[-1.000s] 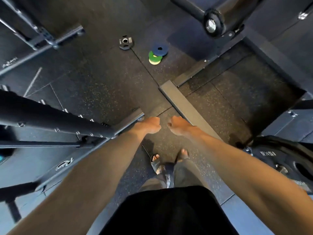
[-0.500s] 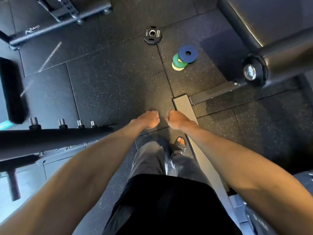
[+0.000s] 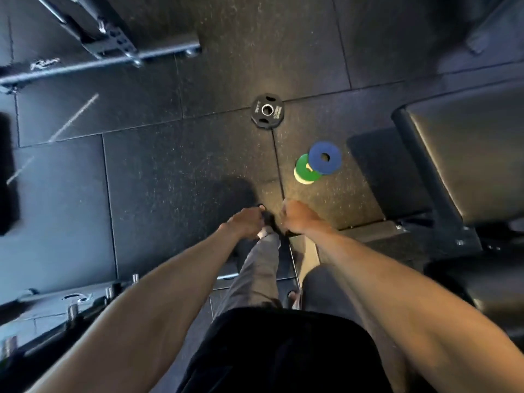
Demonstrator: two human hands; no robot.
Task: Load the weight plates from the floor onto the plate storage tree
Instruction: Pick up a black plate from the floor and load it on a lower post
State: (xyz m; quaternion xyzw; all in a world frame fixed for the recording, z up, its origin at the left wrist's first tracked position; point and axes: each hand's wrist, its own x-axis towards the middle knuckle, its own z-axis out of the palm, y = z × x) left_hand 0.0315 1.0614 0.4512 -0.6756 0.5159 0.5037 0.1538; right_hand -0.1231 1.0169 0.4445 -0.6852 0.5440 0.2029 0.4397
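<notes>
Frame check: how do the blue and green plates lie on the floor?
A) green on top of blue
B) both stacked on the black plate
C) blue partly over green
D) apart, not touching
C: the blue plate shows a full round outline that cuts across the green plate, and the black plate lies apart.

— What is the floor (image 3: pixel 170 180) made of?
— Matt black rubber tiles, rough and flecked with pale specks.
— And the black plate (image 3: pixel 267 110)?
— It has a dull rubbery coat and a bright metal ring at its hole. The blue plate (image 3: pixel 325 158) and green plate (image 3: pixel 301 165) look smooth and matt.
— The bench pad (image 3: pixel 467 154)?
— Smooth black upholstery with a soft sheen. The rack frame (image 3: pixel 85 66) is painted metal, and the pegs (image 3: pixel 73 309) are shiny bare metal.
</notes>
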